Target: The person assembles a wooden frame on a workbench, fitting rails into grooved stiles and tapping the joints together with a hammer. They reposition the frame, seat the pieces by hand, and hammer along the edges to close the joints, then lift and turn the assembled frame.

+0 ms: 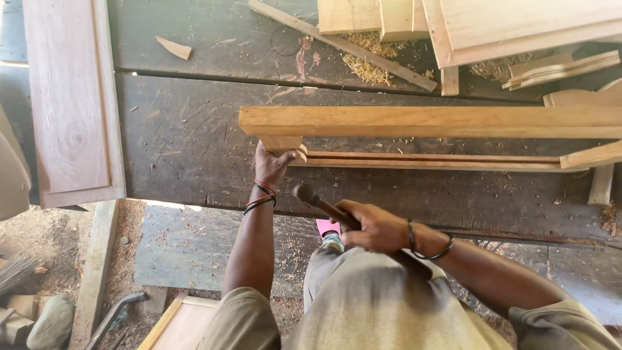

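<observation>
My left hand (272, 163) grips the short end piece (283, 144) of a light wooden frame that lies on the dark workbench (188, 142). The frame's long top rail (427, 121) runs to the right, with a thinner grooved rail (427, 161) below it. My right hand (372, 227) holds a hammer by its handle. The hammer head (303, 192) is raised just below the bench edge, a little right of my left wrist. Bands circle both wrists.
A wooden door panel (71, 104) lies at the bench's left end. Boards and offcuts (492, 29) pile up at the top right, with a thin strip (343, 45) and shavings nearby. Below are dirt, sawdust and a wooden piece (181, 321).
</observation>
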